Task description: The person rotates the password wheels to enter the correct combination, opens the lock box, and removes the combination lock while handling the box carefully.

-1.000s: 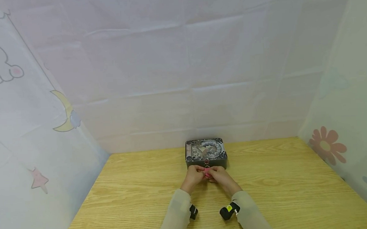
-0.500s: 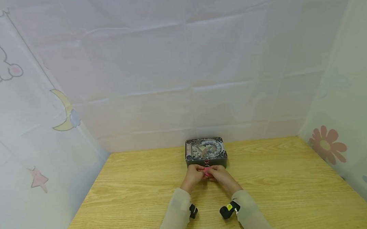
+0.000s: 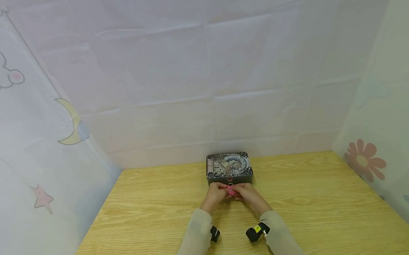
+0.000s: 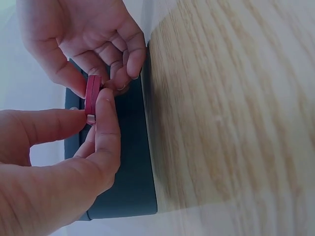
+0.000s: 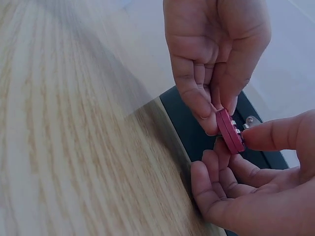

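A small pink combination padlock (image 3: 231,190) hangs at the front of a dark tin box (image 3: 229,166) with a patterned lid. Its silver number dials show along one face in the right wrist view. My left hand (image 3: 214,196) pinches one end of the padlock (image 4: 92,97) between thumb and fingers. From the other side my right hand (image 3: 250,197) holds it too, thumb against the dial face and fingers curled behind. Both hands are close against the box's front wall (image 5: 184,125), where a metal hasp (image 5: 251,120) shows. The fingers cover part of the lock body.
The box stands on a wood-grain table (image 3: 153,206), near its back edge, in front of a pale hanging cloth (image 3: 175,87). Printed cloths hang to the left and right. A black wrist camera (image 3: 257,231) is strapped at the right sleeve.
The right hand's fingers have shifted slightly on the padlock, and more of its pink face shows between the hands. The box stays in place.
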`<state>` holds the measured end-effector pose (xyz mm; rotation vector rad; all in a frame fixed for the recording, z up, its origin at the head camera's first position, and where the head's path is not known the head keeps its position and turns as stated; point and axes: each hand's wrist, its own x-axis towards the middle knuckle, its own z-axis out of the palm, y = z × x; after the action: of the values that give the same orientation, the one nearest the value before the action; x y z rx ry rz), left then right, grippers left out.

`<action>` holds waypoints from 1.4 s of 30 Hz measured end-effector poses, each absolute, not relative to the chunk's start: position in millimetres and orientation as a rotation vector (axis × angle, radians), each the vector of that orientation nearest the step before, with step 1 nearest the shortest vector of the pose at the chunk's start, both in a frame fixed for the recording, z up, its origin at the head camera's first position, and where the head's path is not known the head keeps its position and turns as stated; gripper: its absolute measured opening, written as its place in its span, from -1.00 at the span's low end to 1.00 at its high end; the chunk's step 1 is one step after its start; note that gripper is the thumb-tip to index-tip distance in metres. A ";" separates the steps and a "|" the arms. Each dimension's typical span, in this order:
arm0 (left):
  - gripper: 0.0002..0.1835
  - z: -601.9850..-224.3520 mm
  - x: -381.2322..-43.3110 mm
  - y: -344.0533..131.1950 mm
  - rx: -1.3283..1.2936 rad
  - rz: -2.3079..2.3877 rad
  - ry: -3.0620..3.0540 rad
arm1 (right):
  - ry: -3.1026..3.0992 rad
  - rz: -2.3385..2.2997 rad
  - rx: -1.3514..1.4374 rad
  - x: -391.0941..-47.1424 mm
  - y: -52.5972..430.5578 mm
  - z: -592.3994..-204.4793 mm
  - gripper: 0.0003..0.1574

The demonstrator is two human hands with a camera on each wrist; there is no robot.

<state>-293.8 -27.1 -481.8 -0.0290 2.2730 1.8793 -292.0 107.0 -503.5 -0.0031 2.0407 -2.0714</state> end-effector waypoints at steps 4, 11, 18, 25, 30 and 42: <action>-0.87 -483.1 -294.7 -26.5 -0.031 1.884 2.266 | 2.037 -2.068 -0.018 -292.1 108.2 -503.3 -0.66; -0.89 -485.8 -296.3 -25.8 -0.016 1.921 2.243 | 2.042 -2.063 -0.038 -290.7 109.3 -501.2 -0.65; -0.87 -488.8 -297.2 -25.4 -0.029 1.956 2.217 | 2.051 -2.044 -0.072 -289.6 109.8 -499.8 -0.66; -0.88 -489.2 -297.1 -24.3 -0.022 1.955 2.235 | 2.060 -2.024 -0.076 -288.4 110.3 -496.7 -0.70; -0.88 -489.1 -296.6 -22.9 -0.032 1.965 2.248 | 2.078 -2.025 -0.067 -288.2 109.1 -495.1 -0.72; -0.88 -495.9 -301.9 -23.1 0.006 1.978 2.237 | 2.225 -1.952 -0.020 -289.0 104.9 -495.9 -0.72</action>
<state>-301.9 -23.1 -495.9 0.0065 2.2374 1.9777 -289.0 104.9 -495.9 -0.0205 2.2246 -1.9522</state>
